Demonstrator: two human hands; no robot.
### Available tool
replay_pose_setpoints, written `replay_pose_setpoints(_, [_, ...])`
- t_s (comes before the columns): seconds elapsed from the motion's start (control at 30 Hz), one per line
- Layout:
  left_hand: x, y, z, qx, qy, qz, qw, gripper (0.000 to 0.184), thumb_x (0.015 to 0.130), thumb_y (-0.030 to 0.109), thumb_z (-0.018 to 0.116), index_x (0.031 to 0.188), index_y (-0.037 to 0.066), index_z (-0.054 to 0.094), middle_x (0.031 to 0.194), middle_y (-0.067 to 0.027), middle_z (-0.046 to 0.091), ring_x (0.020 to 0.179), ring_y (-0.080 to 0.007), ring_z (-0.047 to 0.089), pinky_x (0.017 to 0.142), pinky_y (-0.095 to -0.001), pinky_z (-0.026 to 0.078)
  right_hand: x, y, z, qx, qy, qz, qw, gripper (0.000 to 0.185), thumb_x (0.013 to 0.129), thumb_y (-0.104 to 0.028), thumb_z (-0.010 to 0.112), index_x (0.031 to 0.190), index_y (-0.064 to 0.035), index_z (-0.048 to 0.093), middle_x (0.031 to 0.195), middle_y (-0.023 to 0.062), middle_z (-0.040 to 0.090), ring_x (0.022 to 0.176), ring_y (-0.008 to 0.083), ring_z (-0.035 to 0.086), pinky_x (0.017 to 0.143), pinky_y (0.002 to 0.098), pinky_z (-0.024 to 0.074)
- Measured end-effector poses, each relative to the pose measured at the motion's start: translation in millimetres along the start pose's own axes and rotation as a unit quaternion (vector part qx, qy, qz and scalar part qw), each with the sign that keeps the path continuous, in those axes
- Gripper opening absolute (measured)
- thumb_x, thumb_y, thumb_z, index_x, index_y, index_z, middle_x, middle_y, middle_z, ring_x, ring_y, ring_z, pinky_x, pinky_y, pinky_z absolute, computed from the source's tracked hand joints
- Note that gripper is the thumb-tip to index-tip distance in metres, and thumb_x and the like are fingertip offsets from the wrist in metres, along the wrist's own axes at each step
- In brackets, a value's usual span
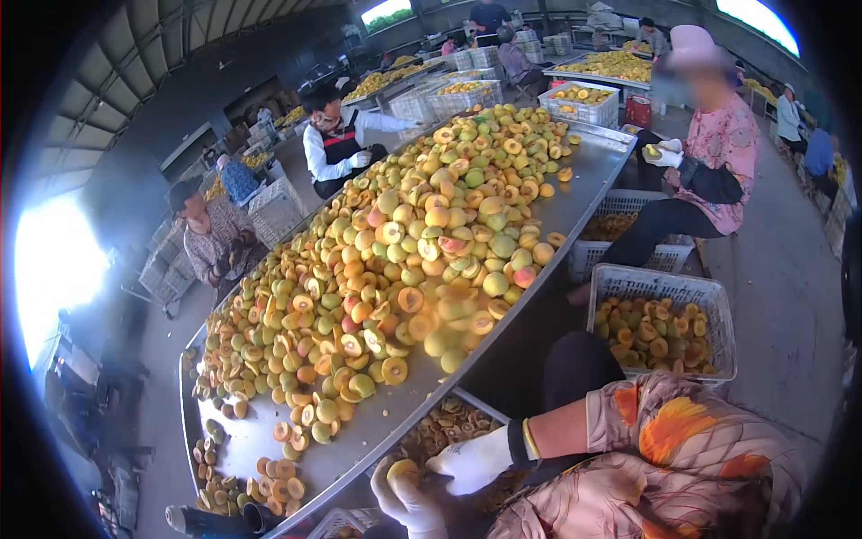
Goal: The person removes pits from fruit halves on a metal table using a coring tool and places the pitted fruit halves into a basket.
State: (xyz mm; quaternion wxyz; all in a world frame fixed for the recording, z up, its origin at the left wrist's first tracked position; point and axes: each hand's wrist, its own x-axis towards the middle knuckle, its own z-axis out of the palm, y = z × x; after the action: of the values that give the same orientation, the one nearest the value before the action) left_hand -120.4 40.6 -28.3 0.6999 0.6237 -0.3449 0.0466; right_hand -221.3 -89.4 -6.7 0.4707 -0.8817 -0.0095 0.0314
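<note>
In white gloves, both my hands are close together below the edge of the metal table (588,171). An apricot half (403,472) with an orange cut face sits in the curled fingers of my left hand (415,508). My right hand (476,460) reaches in from the right, its fingers closed near the fruit; whatever they grip is hidden. Beneath them, a container holds brown pits (449,428). A large heap of apricots (422,234), many of them halved, covers much of the table.
A white crate (729,332) of apricot halves stands to my right, with another crate (669,259) beyond it. A person in pink (718,153) sits at the table's right side; two people sit opposite. Dark cylinders (202,521) lie at the table's near left corner.
</note>
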Motion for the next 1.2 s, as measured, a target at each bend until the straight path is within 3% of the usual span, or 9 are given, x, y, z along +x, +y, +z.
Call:
replay_pose_setpoints(0.07, [-2, 16, -17, -0.11, -0.045, -0.242, 0.963, 0.042, 0.101, 0.02, 0.064, 0.138, 0.001, 0.054, 0.125, -0.0175, 0.064, 0.106, -0.0274, 0.064, 0.091, -0.039, 0.056, 9, 19, 34, 0.244, 0.023, 0.007, 0.969, 0.027, 0.095, -0.017, 0.056, 0.113, 0.0029, 0.062, 0.081, 0.012, 0.068, 0.076, 0.0264, 0.067, 0.068, 0.04, 0.0519])
replay_pose_setpoints(0.27, [19, 46, -5, -0.116, -0.018, -0.306, 0.945, 0.03, 0.105, 0.019, 0.056, 0.12, -0.005, 0.064, 0.109, -0.0149, 0.07, 0.095, -0.0227, 0.066, 0.082, -0.0362, 0.056, -27, -53, -2, 0.336, -0.012, 0.131, 0.933, 0.02, 0.089, -0.021, 0.063, 0.082, -0.0029, 0.07, 0.054, 0.0023, 0.055, 0.043, 0.0143, 0.052, 0.045, 0.0299, 0.0432])
replay_pose_setpoints(0.3, [23, 67, 8, -0.041, 0.032, -0.229, 0.972, 0.03, 0.106, 0.02, 0.054, 0.118, -0.006, 0.066, 0.104, -0.0167, 0.071, 0.091, -0.023, 0.067, 0.079, -0.035, 0.055, -26, -50, -3, 0.325, -0.018, 0.123, 0.938, 0.02, 0.088, -0.021, 0.064, 0.086, -0.0026, 0.07, 0.058, 0.0048, 0.059, 0.048, 0.017, 0.055, 0.049, 0.0322, 0.0458])
replay_pose_setpoints(0.4, [30, 72, 10, -0.128, 0.044, -0.28, 0.95, 0.034, 0.104, 0.023, 0.058, 0.123, -0.005, 0.063, 0.112, -0.0166, 0.069, 0.098, -0.0242, 0.066, 0.085, -0.0365, 0.054, -20, -51, -8, 0.291, -0.073, 0.123, 0.946, 0.024, 0.094, -0.015, 0.055, 0.111, 0.0006, 0.063, 0.073, 0.0049, 0.062, 0.062, 0.0178, 0.062, 0.055, 0.0332, 0.0477])
replay_pose_setpoints(0.47, [32, 63, 19, -0.094, 0.05, -0.194, 0.975, 0.053, 0.109, 0.037, 0.042, 0.1, -0.008, 0.069, 0.096, -0.0152, 0.071, 0.084, -0.0231, 0.067, 0.077, -0.0356, 0.056, -14, -33, 2, 0.259, -0.038, 0.108, 0.959, 0.024, 0.089, -0.023, 0.062, 0.089, 0.0005, 0.069, 0.059, 0.0044, 0.059, 0.046, 0.0169, 0.054, 0.042, 0.0337, 0.0424])
replay_pose_setpoints(0.63, [36, 47, 4, -0.239, 0.032, -0.31, 0.92, 0.071, 0.106, 0.062, 0.035, 0.113, -0.001, 0.066, 0.098, -0.0149, 0.07, 0.089, -0.025, 0.065, 0.082, -0.0362, 0.055, -11, -46, -4, 0.477, -0.089, 0.148, 0.862, 0.016, 0.094, -0.02, 0.063, 0.085, -0.0066, 0.06, 0.057, -0.0016, 0.046, 0.042, 0.01, 0.042, 0.04, 0.0283, 0.0334])
replay_pose_setpoints(0.87, [28, 45, 2, -0.273, 0.026, -0.26, 0.926, 0.064, 0.105, 0.056, 0.048, 0.112, -0.004, 0.067, 0.097, -0.015, 0.071, 0.082, -0.0212, 0.066, 0.075, -0.0319, 0.055, -7, -53, -8, 0.388, -0.073, 0.154, 0.906, 0.014, 0.092, -0.016, 0.065, 0.094, -0.0034, 0.061, 0.063, 0.0014, 0.056, 0.046, 0.0111, 0.05, 0.042, 0.028, 0.0408])
replay_pose_setpoints(0.97, [24, 44, -1, -0.155, 0.029, -0.215, 0.964, 0.052, 0.107, 0.044, 0.052, 0.107, -0.005, 0.069, 0.09, -0.0131, 0.073, 0.073, -0.0152, 0.065, 0.066, -0.0256, 0.053, 6, -9, 22, 0.226, -0.027, -0.01, 0.974, 0.024, 0.09, -0.014, 0.064, 0.107, 0.0017, 0.063, 0.068, 0.0059, 0.063, 0.05, 0.0131, 0.057, 0.045, 0.0298, 0.0458])
replay_pose_setpoints(1.2, [28, 47, -2, -0.199, 0.046, -0.33, 0.922, 0.053, 0.108, 0.045, 0.049, 0.108, -0.004, 0.069, 0.089, -0.0137, 0.073, 0.074, -0.0153, 0.066, 0.066, -0.0278, 0.053, 5, -45, -19, 0.251, -0.153, 0.166, 0.941, 0.038, 0.088, -0.014, 0.061, 0.122, 0.0026, 0.057, 0.075, 0.0099, 0.066, 0.065, 0.0189, 0.067, 0.061, 0.0333, 0.054])
